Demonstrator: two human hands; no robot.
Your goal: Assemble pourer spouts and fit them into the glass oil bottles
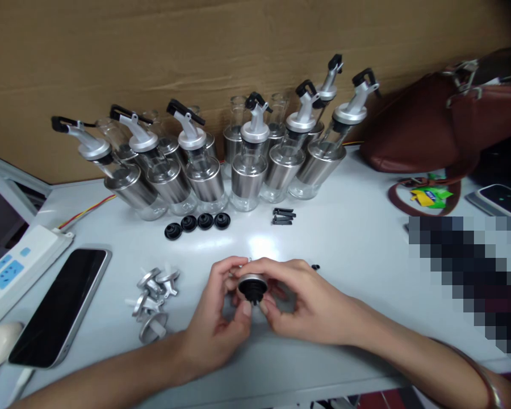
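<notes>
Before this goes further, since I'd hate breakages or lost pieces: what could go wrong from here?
The silver-and-black spout piece, held between the left hand and right hand, might slip. The loose silver spouts lie beside the left forearm, so a sweep could scatter them. The bottles stand close together; one knocked could topple others.

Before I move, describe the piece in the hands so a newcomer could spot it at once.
On the pale table, in front of the bottles, the left hand and right hand come together. Between them is a round piece with a silver rim and black centre. Unlike the loose black discs and silver spouts, it shows both colours and is held.
</notes>
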